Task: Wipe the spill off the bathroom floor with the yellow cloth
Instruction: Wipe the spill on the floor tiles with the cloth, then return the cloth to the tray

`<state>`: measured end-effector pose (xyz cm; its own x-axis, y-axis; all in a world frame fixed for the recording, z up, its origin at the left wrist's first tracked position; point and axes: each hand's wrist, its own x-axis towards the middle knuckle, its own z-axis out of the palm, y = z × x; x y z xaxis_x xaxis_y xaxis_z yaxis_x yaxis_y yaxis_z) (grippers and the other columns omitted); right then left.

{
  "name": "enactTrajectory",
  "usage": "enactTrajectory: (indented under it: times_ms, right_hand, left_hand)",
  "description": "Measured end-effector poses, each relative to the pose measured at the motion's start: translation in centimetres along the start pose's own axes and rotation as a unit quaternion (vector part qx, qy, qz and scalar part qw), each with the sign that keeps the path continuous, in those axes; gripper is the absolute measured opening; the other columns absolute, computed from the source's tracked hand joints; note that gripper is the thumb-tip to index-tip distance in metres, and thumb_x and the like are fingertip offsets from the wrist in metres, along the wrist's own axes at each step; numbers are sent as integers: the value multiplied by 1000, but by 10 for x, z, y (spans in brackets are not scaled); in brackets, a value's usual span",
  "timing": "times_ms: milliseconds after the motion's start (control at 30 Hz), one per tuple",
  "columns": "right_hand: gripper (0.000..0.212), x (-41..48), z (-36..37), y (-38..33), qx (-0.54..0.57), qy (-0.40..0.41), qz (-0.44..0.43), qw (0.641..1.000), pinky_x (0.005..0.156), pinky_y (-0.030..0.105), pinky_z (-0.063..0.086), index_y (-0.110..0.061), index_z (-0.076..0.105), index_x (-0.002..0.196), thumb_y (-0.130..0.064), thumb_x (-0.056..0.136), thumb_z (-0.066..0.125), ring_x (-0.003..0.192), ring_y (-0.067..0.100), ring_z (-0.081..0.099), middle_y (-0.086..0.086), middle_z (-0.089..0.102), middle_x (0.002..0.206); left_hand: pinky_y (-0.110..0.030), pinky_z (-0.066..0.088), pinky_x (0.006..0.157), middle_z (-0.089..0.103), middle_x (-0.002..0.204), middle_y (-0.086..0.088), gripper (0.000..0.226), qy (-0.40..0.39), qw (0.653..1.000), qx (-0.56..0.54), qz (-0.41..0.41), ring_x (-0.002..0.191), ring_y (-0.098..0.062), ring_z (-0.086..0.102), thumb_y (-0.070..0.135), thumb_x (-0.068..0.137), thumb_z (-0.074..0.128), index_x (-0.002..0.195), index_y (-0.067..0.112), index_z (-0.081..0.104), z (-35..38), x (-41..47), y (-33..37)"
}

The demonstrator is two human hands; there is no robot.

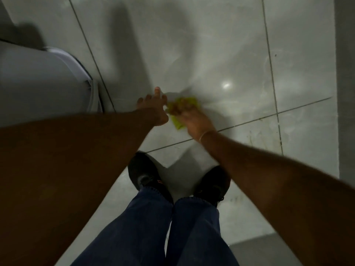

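The yellow cloth (189,101) lies bunched on the pale tiled floor (211,54), pressed down under my right hand (192,118), whose fingers curl over it. My left hand (153,108) rests just to the left of the cloth with its fingers spread apart on the tile, holding nothing. Both hands are blurred. Faint wet streaks and a bright reflection (226,85) show on the tile to the right of the cloth; I cannot make out the edges of the spill.
A white toilet (48,83) stands close on the left. My two black shoes (146,173) and blue trouser legs are below the hands. A grey wall (345,93) runs down the right side. Dark grout lines cross the floor.
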<state>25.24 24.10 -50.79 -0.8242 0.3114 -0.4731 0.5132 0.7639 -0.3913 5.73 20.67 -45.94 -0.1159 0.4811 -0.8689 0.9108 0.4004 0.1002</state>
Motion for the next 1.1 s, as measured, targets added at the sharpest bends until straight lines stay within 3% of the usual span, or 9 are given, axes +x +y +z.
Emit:
enactTrajectory:
  times_ms: [100,200,267,467,533,600,767,933,1100]
  right_hand:
    - [67,26,-34,55,27,35,136,990,130,46,10,-19,20,161,-3,98,39,158,35,10,11,11,170]
    - [74,18,-67,109,99,123,356,921,129,41,2,-16,13,162,-8,98,47,158,35,4,11,3,171]
    - [76,11,-83,119,118,80,421,896,129,44,5,-12,10,162,-14,99,52,157,38,5,15,0,171]
    - [40,-61,-111,29,265,-205,320,886,110,46,45,-3,55,140,-19,103,52,129,36,58,22,54,144]
    - [26,-91,-122,-22,317,-207,350,857,73,40,60,-13,72,115,-28,95,67,95,37,74,16,73,105]
    - [21,-106,-131,-67,337,-119,367,859,59,33,58,-11,71,90,-31,91,69,69,24,71,6,68,74]
    - [14,-96,-203,-174,463,53,367,805,70,43,64,-13,72,98,-18,94,60,80,29,73,13,74,90]
    - [31,-45,-281,-276,482,76,179,854,70,9,55,-43,71,107,-21,89,58,83,1,70,-15,74,92]
    - [49,6,-303,-362,422,81,-31,902,111,27,50,-19,57,142,-9,94,60,129,10,61,1,65,140]
  left_hand:
    - [-51,25,128,-5,179,-4,86,41,999,1,9,159,-34,23,24,92,56,168,26,15,16,0,-5]
    - [-51,16,132,-7,179,0,92,43,999,-21,7,164,-32,12,20,93,56,170,27,4,26,-2,-5]
    - [-49,12,133,-7,179,2,94,35,998,-43,2,165,-29,9,19,94,56,170,26,1,27,-11,-8]
    - [-46,6,135,-15,178,-1,100,38,990,-121,-59,167,-27,-4,4,92,52,170,25,-8,25,-102,5]
    - [-45,6,135,-18,177,0,104,61,982,-165,-66,166,-24,-6,1,89,52,170,26,-8,22,-149,13]
    - [-43,4,135,-18,177,2,104,97,974,-194,-62,166,-22,-8,2,88,50,170,27,-8,21,-193,17]
    - [-43,4,134,-14,178,4,95,237,941,-221,-100,166,-19,-7,16,91,49,171,25,-1,7,-291,-6]
    - [-45,2,134,-7,179,1,94,346,892,-225,-182,167,-20,-4,26,86,43,171,20,5,-17,-353,-60]
    - [-51,9,134,-7,179,-1,96,396,854,-239,-239,167,-19,0,24,84,44,171,18,4,-28,-385,-114]
